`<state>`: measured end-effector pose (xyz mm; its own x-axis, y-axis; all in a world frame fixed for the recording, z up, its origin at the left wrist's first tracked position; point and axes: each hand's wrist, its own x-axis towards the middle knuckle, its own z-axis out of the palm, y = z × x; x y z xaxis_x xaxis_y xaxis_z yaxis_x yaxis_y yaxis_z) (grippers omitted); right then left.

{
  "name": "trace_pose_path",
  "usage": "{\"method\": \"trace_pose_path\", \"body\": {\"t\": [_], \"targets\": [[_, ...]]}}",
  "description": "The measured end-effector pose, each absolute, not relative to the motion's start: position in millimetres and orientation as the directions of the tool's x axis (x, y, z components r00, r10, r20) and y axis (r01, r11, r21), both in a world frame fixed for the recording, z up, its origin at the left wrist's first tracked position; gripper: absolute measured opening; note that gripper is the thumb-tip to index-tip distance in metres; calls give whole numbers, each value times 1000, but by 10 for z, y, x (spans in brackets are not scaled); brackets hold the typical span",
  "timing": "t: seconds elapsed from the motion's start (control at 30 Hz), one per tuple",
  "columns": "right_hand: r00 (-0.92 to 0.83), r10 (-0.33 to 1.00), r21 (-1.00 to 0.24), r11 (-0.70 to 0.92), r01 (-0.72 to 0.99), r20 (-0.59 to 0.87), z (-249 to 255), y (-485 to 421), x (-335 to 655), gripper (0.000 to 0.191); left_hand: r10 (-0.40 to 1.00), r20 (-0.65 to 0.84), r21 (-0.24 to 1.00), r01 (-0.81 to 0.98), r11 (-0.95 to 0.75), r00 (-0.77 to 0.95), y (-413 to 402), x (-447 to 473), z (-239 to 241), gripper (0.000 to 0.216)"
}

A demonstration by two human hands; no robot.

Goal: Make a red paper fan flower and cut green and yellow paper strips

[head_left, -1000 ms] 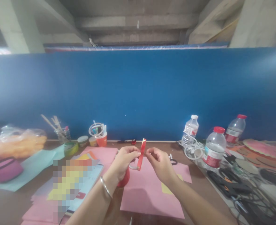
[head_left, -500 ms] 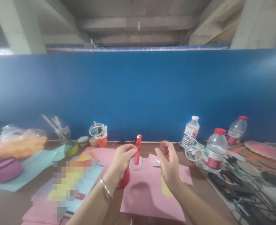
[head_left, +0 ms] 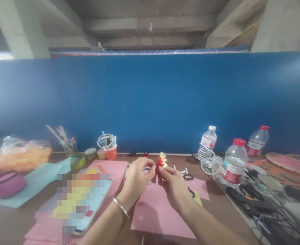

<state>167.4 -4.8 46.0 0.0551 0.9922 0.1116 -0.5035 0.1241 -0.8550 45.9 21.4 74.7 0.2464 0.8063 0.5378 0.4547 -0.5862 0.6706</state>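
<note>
Both hands meet above the middle of the brown table [head_left: 216,204]. My left hand [head_left: 137,178] and my right hand [head_left: 171,183] pinch a small pleated red and yellow paper fan [head_left: 161,160] between their fingertips, its folds spreading upward. A metal bangle [head_left: 121,207] circles my left wrist. Under the hands lies a pink paper sheet [head_left: 160,217]. A red cup that stood by my left wrist is hidden behind the hand.
Three water bottles [head_left: 232,162] stand at the right beside white tape rings [head_left: 211,165] and a tangle of cables [head_left: 262,207]. An orange cup of pens [head_left: 110,149], a jar of sticks [head_left: 68,144] and a plastic bag [head_left: 17,154] sit at the left. A blue partition [head_left: 150,102] backs the table.
One second ago both hands held a closed red strip. My right hand let go and drew away, then returned; now the strip is spread into a fan between both hands.
</note>
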Motion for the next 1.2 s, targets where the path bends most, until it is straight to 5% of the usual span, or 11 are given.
{"method": "trace_pose_path", "body": {"t": [0.53, 0.73, 0.9, 1.2], "targets": [[11, 1000, -757, -1, -654, -11, 467, 24, 1757, 11, 650, 624, 473, 453, -756, 434, 243, 400, 790, 13], [4, 996, -911, 88, -403, 95, 552, -15, 1786, 3, 569, 649, 338, 478, -811, 506, 249, 344, 856, 20], [-15, 999, -962, 39, -270, 44, 604, -58, 1785, 8, 477, 644, 170, 496, -851, 598, 289, 278, 863, 16], [-182, 982, -890, -32, -454, 57, 580, 14, 1872, 18, 337, 613, -35, 451, -892, 714, 293, 217, 839, 19]]}}
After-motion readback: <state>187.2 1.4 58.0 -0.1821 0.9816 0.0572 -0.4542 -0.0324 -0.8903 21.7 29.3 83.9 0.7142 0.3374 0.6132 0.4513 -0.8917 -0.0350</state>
